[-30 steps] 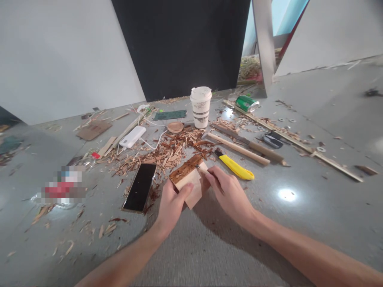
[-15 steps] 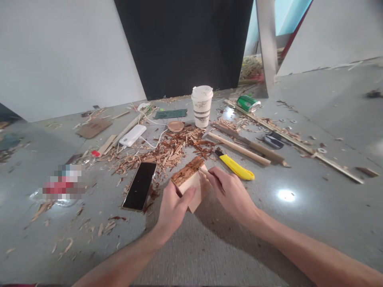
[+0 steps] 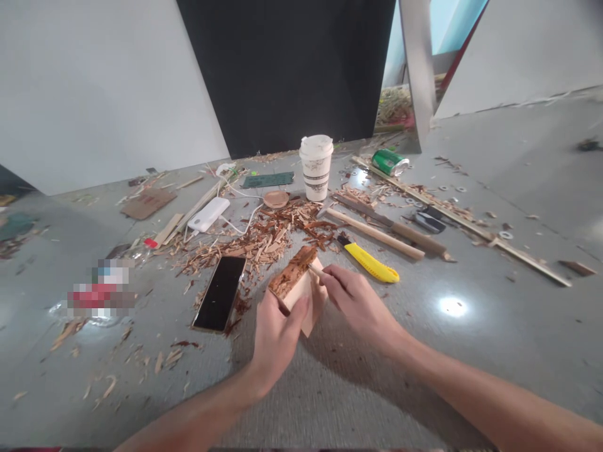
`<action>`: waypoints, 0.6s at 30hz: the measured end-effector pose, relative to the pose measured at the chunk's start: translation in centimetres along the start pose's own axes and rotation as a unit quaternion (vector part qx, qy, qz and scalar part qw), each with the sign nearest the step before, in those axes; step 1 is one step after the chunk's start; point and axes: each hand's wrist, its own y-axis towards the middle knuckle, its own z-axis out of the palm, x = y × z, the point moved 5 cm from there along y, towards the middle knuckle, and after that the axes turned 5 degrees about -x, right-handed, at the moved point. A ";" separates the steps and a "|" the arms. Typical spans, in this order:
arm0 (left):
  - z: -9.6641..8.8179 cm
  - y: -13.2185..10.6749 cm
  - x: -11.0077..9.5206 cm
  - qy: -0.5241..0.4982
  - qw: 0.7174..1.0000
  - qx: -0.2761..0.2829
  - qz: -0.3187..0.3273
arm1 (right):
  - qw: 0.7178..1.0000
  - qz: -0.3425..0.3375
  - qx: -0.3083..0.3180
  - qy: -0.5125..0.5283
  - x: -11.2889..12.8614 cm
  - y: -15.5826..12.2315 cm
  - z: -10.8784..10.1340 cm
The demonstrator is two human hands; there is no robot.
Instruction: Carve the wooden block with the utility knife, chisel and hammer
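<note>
My left hand (image 3: pixel 279 326) is wrapped round a pale wood block (image 3: pixel 311 316), thumb across its smooth face. The block is tilted, and its upper side is rough reddish-brown bark (image 3: pixel 293 271). My right hand (image 3: pixel 355 298) is closed on a thin pale stick-like tool (image 3: pixel 315 269). Its front end meets the border of bark and bare wood; most of its length is hidden in my fingers. A yellow utility knife (image 3: pixel 372 262) lies on the floor just beyond my right hand. Bark and wood shavings (image 3: pixel 277 235) are heaped beyond the block.
A black phone (image 3: pixel 220 294) lies left of my left hand. Further off stand a lidded paper cup (image 3: pixel 316 168) and a white power bank (image 3: pixel 208 215) with a cable. A hammer (image 3: pixel 377 233), a file (image 3: pixel 414 237), a long wood strip (image 3: pixel 452 216) and a green can (image 3: pixel 389 162) lie to the right.
The stick-like tool has shifted slightly up and left along the bark edge with my right hand. My left hand keeps hold of the block, which has turned slightly.
</note>
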 end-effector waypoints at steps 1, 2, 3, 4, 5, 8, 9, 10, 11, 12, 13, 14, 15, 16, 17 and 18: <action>0.1 0.0 0.1 -0.005 1.000 0.002 -0.003 | 0.999 0.024 0.018 0.046 -0.2 0.1 0.2; 0.2 0.1 0.1 -0.014 1.000 0.004 -0.007 | 0.994 0.051 0.036 0.094 -0.4 0.1 0.3; 0.3 0.1 0.2 -0.025 1.000 0.006 -0.010 | 0.985 0.082 0.057 0.141 -0.6 0.2 0.5; 0.4 0.1 0.3 -0.036 0.999 0.008 -0.014 | 0.974 0.114 0.078 0.178 -0.8 0.2 0.6; 0.4 0.2 0.5 -0.045 0.999 0.010 -0.018 | 0.966 0.139 0.093 0.195 -0.9 0.2 0.6; 0.6 0.3 1.0 -0.056 0.998 0.017 -0.037 | 0.988 0.097 0.085 0.082 -0.9 0.5 -0.4; 0.5 0.3 1.1 -0.054 0.997 0.021 -0.044 | 0.997 0.048 0.061 -0.001 -0.7 0.7 -0.9; 0.5 0.4 1.1 -0.054 0.997 0.023 -0.051 | 0.996 -0.004 0.034 -0.087 -0.4 0.7 -1.4; 0.5 0.5 1.2 -0.058 0.996 0.027 -0.057 | 0.985 -0.048 0.014 -0.165 -0.2 0.7 -1.7; 0.5 0.5 1.1 -0.066 0.995 0.030 -0.063 | 0.971 -0.078 0.004 -0.226 -0.1 0.6 -1.8; 0.4 0.6 1.1 -0.076 0.994 0.032 -0.068 | 0.959 -0.094 0.001 -0.266 -0.2 0.6 -1.9; 0.4 0.7 1.1 -0.088 0.993 0.036 -0.074 | 0.954 -0.101 0.005 -0.283 -0.2 0.6 -1.9; 0.4 0.8 1.1 -0.099 0.991 0.040 -0.081 | 0.954 -0.101 0.010 -0.281 -0.3 0.7 -1.9; 0.3 0.9 1.1 -0.109 0.989 0.043 -0.087 | 0.960 -0.097 0.015 -0.263 -0.3 0.8 -1.9; 0.3 1.0 1.2 -0.116 0.988 0.046 -0.090 | 0.969 -0.090 0.020 -0.231 -0.4 0.9 -1.9; 0.3 1.1 1.3 -0.123 0.987 0.048 -0.094 | 0.978 -0.080 0.029 -0.192 -0.4 1.1 -2.0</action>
